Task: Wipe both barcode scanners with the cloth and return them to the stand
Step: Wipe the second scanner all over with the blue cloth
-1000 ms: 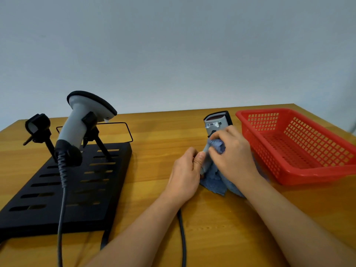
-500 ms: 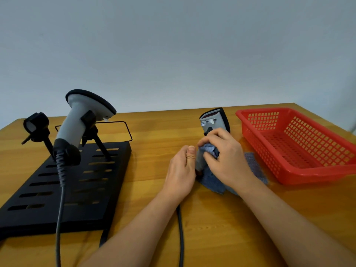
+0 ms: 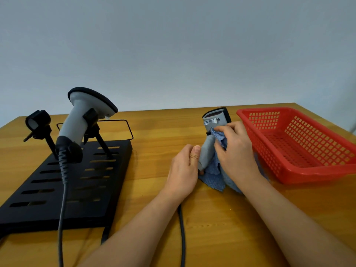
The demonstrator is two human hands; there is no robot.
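Hold the scanner [image 3: 209,149] upright above the worktop [image 3: 154,143] with the left hand [image 3: 183,170], fingers curled round its handle. Right hand [image 3: 237,151] pinches the cloth [image 3: 217,168] against the neck; wipe steadily toward the head. Since the earlier frame the scanner has tilted more upright, the cloth bunched closer. The second scanner [image 3: 81,120] sits in the stand [image 3: 57,189]

One grey barcode scanner [image 3: 209,139] with a black-rimmed head stands upright near the far edge of the tabletop, right of centre, its window facing away and a label showing. A crumpled blue cloth [image 3: 216,170] drapes against its handle down onto the wood. A second grey scanner [image 3: 81,120] sits tilted in a clip of the black slotted stand [image 3: 57,189] by the left edge; the other clip [image 3: 37,122] is vacant.
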